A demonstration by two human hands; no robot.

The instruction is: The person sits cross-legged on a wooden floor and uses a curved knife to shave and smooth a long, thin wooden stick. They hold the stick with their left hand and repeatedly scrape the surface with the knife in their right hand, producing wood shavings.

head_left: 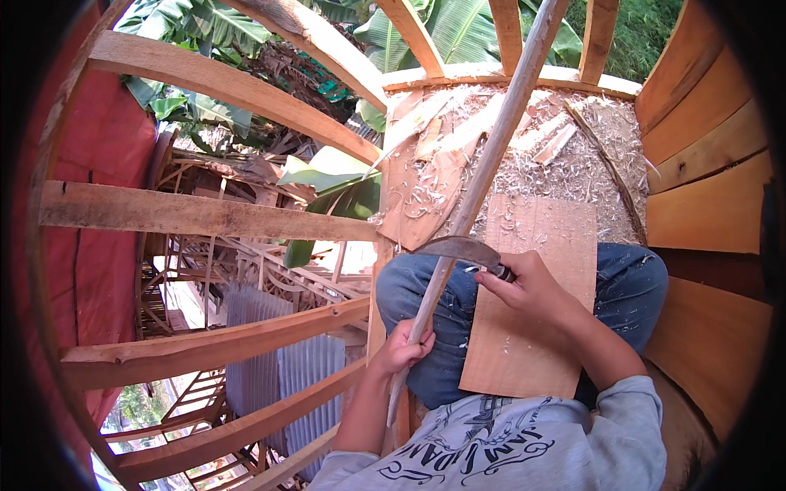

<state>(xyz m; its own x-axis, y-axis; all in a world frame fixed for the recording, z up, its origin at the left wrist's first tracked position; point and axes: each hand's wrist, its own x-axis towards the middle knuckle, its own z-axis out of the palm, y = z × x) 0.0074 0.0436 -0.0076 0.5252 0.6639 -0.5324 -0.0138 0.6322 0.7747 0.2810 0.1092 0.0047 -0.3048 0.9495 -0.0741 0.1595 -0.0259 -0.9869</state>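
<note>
A long, pale wooden pole point(491, 159) slants from beside my left hip up to the far rail. My left hand point(403, 348) is closed around its lower part. In my right hand point(532, 282) is the dark handle of a sickle point(460, 248), whose curved metal blade lies across the pole above my left hand. Whether the edge bites into the wood cannot be made out. A flat wooden board point(524, 344) rests over my lap and thighs, flecked with a few shavings.
Curled shavings point(540, 164) and scrap pieces cover the floor ahead, with a thin dark stick point(610, 168) at its right. Wooden slats point(188, 209) form an open railing on the left. Plank walls point(704, 213) stand at right; corrugated metal sheets point(278, 344) lie below.
</note>
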